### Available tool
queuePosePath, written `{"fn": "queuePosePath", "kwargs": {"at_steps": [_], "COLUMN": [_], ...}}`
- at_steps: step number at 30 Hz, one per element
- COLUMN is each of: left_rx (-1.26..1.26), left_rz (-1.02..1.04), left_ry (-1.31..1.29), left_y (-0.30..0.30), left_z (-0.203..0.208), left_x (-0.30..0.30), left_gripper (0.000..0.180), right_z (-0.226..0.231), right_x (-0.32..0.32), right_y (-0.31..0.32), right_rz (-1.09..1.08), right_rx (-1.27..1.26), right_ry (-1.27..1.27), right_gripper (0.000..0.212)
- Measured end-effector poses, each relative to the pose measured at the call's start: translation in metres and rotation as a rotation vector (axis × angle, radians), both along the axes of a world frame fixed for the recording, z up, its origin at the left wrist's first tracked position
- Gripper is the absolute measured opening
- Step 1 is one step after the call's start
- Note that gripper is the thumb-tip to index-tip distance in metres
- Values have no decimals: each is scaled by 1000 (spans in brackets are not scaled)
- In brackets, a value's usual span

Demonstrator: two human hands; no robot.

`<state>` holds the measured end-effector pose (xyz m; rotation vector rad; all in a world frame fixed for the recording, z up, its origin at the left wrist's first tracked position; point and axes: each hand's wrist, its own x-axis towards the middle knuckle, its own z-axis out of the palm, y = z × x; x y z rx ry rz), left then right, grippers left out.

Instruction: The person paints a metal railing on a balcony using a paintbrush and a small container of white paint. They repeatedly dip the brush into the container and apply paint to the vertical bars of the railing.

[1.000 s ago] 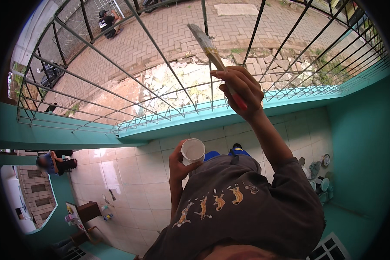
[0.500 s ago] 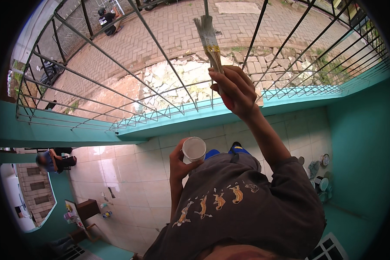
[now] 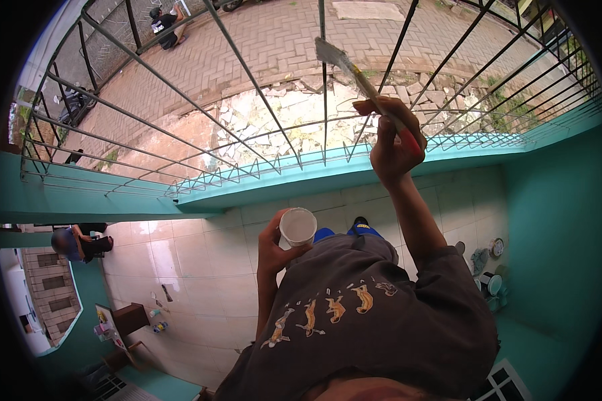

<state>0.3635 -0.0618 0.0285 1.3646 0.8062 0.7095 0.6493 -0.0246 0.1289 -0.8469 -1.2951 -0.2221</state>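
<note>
My right hand (image 3: 398,137) is raised at the metal bars, its fingers closed on the handle of a paintbrush (image 3: 361,81). The handle shows red at its lower end. The greyish bristles point up and left and meet a vertical bar (image 3: 324,100), though I cannot tell whether they press on it. Lower down, in front of my body, my left hand (image 3: 274,248) is wrapped round a white plastic cup (image 3: 298,226). Inside the cup is something pale; its level is hard to make out.
A teal ledge (image 3: 274,180) runs under the bars. Beyond lie broken stones (image 3: 267,120) and brick paving, where a person (image 3: 167,28) crouches. Another person (image 3: 80,244) sits at the left. On the tiled floor stand a small table (image 3: 130,319) and, at right, several containers (image 3: 493,284).
My right hand has shifted right and turned, so the paintbrush now leans left, its bristles lower and against the bar in view. The left hand holds the cup almost unmoved.
</note>
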Motion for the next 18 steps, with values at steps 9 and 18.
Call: {"fn": "queuePosePath", "kwargs": {"at_steps": [9, 18], "left_rx": [-27, -9], "left_rz": [34, 46], "left_ry": [14, -12], "left_y": [-5, -6], "left_z": [0, 2], "left_x": [-5, -6], "left_gripper": [71, 67], "right_z": [-5, -35], "right_x": [-12, -24], "right_y": [9, -9], "right_rz": [-127, -43], "right_rx": [21, -53], "right_ry": [-336, -347], "right_gripper": [46, 40]}}
